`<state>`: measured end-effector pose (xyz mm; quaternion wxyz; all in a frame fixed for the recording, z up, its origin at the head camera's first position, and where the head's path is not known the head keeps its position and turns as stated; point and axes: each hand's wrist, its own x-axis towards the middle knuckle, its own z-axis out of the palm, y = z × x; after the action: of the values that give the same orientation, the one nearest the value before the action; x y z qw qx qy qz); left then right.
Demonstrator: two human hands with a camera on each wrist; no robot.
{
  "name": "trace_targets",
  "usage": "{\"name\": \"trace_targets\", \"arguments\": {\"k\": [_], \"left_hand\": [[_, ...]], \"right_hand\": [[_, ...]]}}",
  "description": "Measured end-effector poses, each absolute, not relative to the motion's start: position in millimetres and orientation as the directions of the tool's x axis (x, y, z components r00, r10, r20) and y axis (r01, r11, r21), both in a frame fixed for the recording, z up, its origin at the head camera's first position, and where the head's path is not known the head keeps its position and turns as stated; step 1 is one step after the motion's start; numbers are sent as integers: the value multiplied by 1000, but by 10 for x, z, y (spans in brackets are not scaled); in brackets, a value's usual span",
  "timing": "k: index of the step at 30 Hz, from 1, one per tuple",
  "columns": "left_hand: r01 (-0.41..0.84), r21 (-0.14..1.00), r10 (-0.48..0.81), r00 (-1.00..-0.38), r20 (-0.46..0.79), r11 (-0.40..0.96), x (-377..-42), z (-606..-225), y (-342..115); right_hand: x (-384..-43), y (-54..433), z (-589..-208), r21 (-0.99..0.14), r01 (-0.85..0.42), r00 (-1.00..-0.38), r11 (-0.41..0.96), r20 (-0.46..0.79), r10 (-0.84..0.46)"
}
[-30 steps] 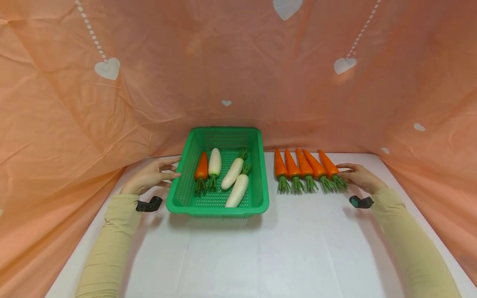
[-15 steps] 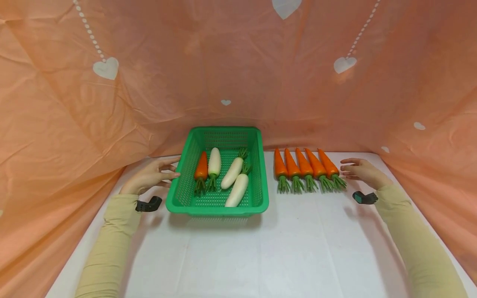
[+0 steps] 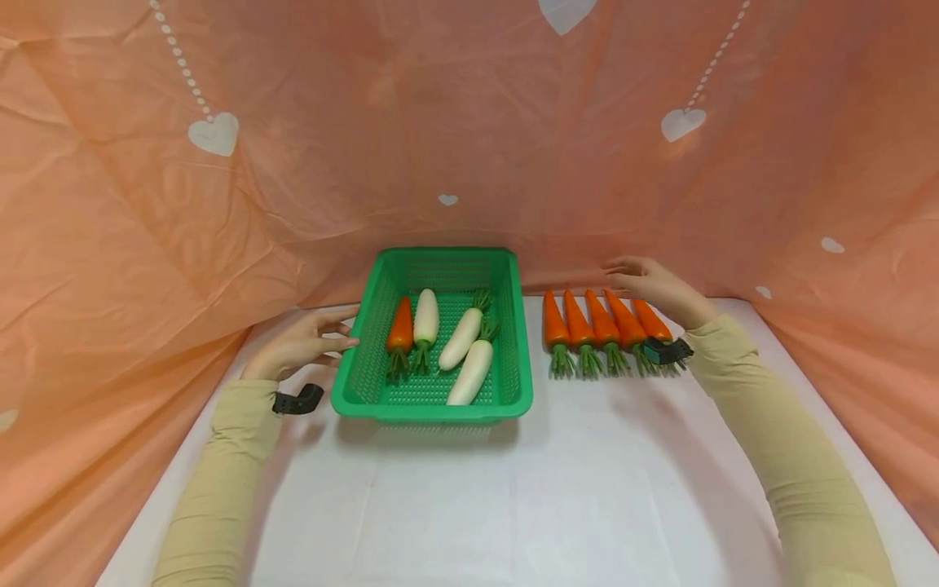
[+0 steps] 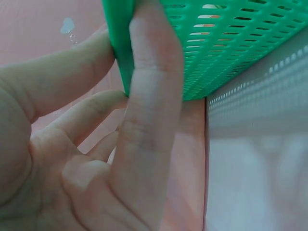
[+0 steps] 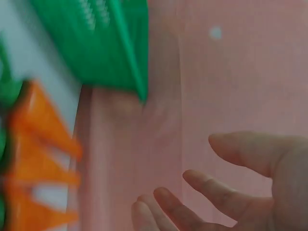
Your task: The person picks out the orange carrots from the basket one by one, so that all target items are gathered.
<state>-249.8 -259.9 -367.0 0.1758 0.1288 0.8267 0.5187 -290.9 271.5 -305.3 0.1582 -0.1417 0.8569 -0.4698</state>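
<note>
At the left side of a green plastic basket [image 3: 433, 412], my left hand [image 3: 293, 346] holds the rim, with a finger [image 4: 151, 91] on its underside and the thumb at its other face. Inside the basket lie an orange carrot [image 3: 400, 324] and three white radishes, one a radish [image 3: 425, 318] beside the carrot. My right hand [image 3: 656, 287], fingers spread and holding nothing, is over the far right end of a row of carrots [image 3: 579, 319]. Its wrist and camera hide part of the rightmost carrots.
A white table [image 3: 469, 497] carries everything. Behind it and at both sides hangs a pinkish-orange cloth [image 3: 469, 130] with white hearts. Small black cameras are strapped to both wrists, such as the left wrist camera [image 3: 297, 399].
My right hand has come away from the rightmost carrot, drawn back slightly right, then swung up and left over the row. The left hand stays at the basket rim.
</note>
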Motion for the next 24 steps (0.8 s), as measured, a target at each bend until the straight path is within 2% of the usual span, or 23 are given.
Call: {"name": "trace_targets", "arguments": {"k": [5, 9, 15, 24], "left_hand": [[30, 895, 379, -911, -159, 446, -2496, -3672, -2590], [30, 895, 375, -914, -156, 444, -2501, -3681, -2597], [35, 903, 385, -911, -147, 428, -2500, -3684, -2584], [30, 914, 398, -905, -147, 405, -2483, -3675, -2587]], "right_hand": [[-2936, 2246, -3016, -829, -170, -886, 533, -108, -451], [-2969, 1924, -3045, -858, -207, -859, 469, -70, -507], [-3035, 1520, -3130, -918, -199, -808, 343, -45, -587], [-3054, 1003, -3252, -916, -203, -760, 346, -76, -645]]}}
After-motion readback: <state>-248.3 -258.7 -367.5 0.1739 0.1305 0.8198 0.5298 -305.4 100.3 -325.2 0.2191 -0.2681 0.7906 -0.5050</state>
